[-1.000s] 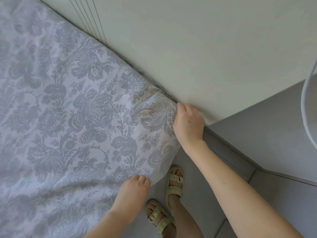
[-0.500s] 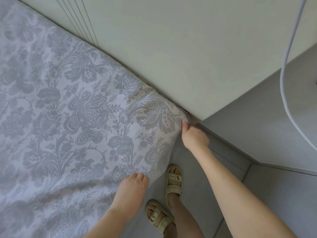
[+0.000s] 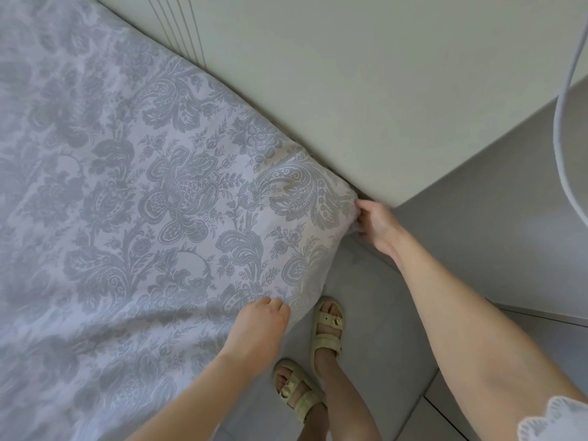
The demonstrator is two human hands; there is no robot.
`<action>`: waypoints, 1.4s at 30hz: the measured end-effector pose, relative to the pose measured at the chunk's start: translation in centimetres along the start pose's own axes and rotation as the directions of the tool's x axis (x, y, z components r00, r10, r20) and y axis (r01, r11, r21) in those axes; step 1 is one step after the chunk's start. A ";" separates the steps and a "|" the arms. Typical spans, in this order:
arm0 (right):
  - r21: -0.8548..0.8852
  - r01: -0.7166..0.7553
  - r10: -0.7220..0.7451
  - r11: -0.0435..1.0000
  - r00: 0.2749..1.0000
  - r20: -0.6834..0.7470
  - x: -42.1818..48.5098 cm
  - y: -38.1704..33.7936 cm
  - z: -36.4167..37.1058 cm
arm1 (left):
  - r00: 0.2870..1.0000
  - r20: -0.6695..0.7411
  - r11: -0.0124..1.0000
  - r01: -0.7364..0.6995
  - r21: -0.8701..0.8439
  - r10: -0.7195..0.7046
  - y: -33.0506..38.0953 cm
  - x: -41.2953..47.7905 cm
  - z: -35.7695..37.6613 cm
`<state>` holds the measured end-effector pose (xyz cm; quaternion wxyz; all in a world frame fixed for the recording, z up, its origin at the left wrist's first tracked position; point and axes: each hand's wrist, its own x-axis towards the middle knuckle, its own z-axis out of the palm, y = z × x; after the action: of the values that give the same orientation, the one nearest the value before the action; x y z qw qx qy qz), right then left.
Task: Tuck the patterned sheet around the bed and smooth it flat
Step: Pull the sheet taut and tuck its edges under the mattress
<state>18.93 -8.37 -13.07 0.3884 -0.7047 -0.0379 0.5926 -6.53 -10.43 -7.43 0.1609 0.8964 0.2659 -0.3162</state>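
Two bare hands work at one corner of a bed in my head-camera feed, seen from above. The patterned sheet (image 3: 159, 202), pale lilac with grey floral scrolls, covers the bed and fills the left and middle of the view, lying mostly flat with soft creases on the near left. Its corner sits at centre right, close against a plain off-white panel (image 3: 350, 90) along the far side.

The right hand (image 3: 377, 221) is at that corner, beside the panel's lower edge, with its fingers bunched and pinching the sheet's fabric where it drops over the side. The left hand (image 3: 257, 323) is nearer to me, on the sheet's near edge. Its fingers curl over that edge and grip it, and the fingertips are hidden beneath the cloth.

Grey floor (image 3: 477, 233) lies to the right. Between the two arms I see feet in pale yellow sandals (image 3: 327, 326) standing just beside the bed. A thin white cord (image 3: 560, 106) curves down the far right, and a white scalloped sleeve (image 3: 556, 418) shows at the near right corner.
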 end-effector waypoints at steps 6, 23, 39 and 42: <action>-0.756 -0.065 -0.280 0.651 0.906 -0.319 -2.9 1.5 1.6 | 0.977 -0.175 0.987 0.099 -0.125 -0.120 0.1 -0.8 1.6; -0.431 0.444 -0.055 -0.786 0.643 0.764 -15.3 10.7 20.8 | 0.415 0.898 -0.979 -0.191 -0.071 -0.146 -3.1 -21.2 22.6; -0.429 0.631 0.136 -0.646 0.648 0.749 -15.2 6.3 24.1 | 0.032 0.776 -0.650 -0.569 -0.504 -0.630 1.6 -25.1 21.2; -0.408 0.626 0.122 -0.665 0.629 0.767 -15.3 6.9 25.3 | -0.032 0.689 -0.541 -0.593 -0.596 -0.724 2.5 -28.6 19.4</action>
<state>-10.28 -8.29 -4.76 -0.2459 -0.4192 -0.8538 0.1867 -33.32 -32.03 -2.99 0.3344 -0.0499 0.7947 0.5042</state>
